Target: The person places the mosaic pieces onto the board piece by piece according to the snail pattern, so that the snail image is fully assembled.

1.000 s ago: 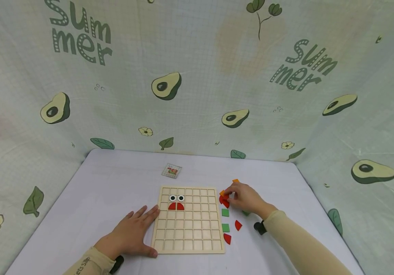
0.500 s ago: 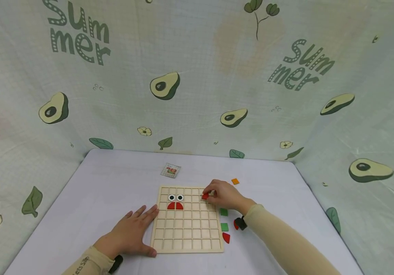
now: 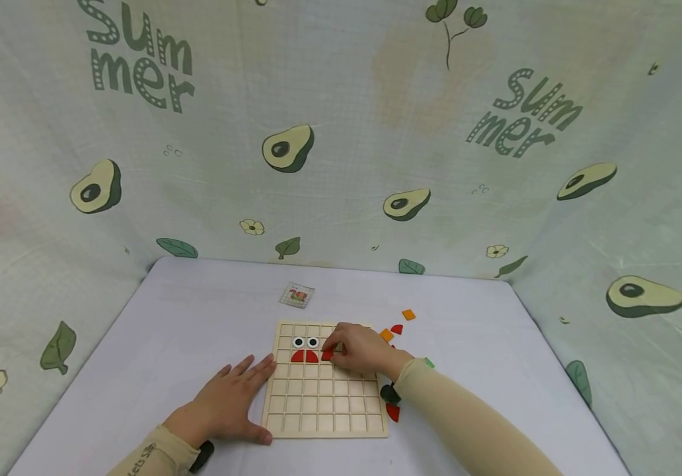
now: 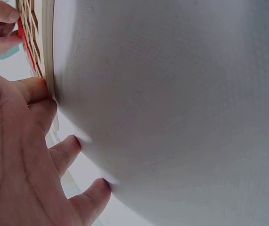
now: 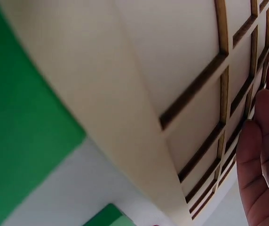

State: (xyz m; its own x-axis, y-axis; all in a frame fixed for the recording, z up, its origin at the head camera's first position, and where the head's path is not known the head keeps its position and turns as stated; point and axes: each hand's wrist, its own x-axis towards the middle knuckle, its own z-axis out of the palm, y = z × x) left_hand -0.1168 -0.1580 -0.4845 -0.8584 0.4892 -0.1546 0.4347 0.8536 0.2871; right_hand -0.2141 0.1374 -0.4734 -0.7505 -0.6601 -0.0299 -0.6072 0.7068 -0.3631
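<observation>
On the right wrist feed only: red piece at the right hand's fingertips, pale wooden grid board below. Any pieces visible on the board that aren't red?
Observer: Yes. Head view shows two round white pieces with black centres, side by side in neighbouring cells of the board.

Operator: Left hand, where? Not in my frame.

Observer: At the board's left edge, fingers spread and touching it.

Operator: Anything past the far edge?

Observer: A small printed picture card, lying flat on the white tabletop.
</observation>
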